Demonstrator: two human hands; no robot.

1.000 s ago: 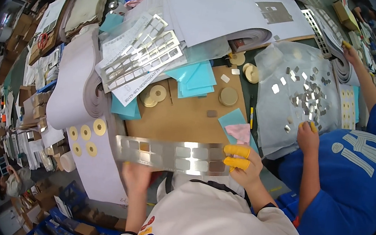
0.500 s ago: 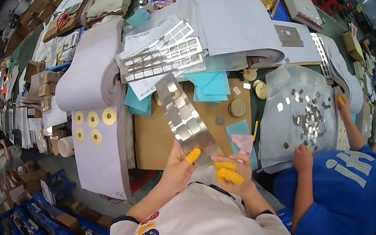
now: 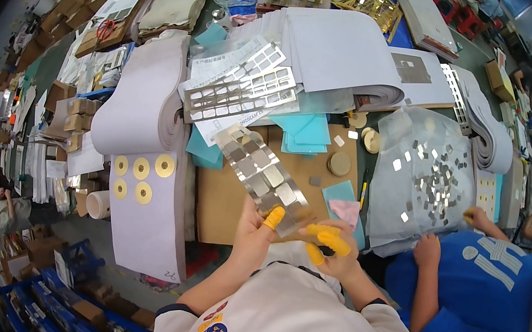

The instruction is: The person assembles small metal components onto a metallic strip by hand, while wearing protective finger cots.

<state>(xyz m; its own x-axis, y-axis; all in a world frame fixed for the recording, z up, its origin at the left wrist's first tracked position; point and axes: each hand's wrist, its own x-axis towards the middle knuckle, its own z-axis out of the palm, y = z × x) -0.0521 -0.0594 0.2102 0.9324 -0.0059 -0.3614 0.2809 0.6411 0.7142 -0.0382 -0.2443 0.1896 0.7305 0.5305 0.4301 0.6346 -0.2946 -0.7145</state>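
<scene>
Metal strip [image 3: 264,174] slants above the brown board [image 3: 224,209], near end pinched in my left grip [image 3: 252,232]. Right grip [image 3: 337,253] just beside that end; cannot tell if holding. Judged light, springy, slick; best held by edges.

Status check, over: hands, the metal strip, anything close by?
Left hand gripping metal strip; right hand at its lower end, contact unclear. Strip slanted over brown board. Pink cloth nearby, to the right.
</scene>
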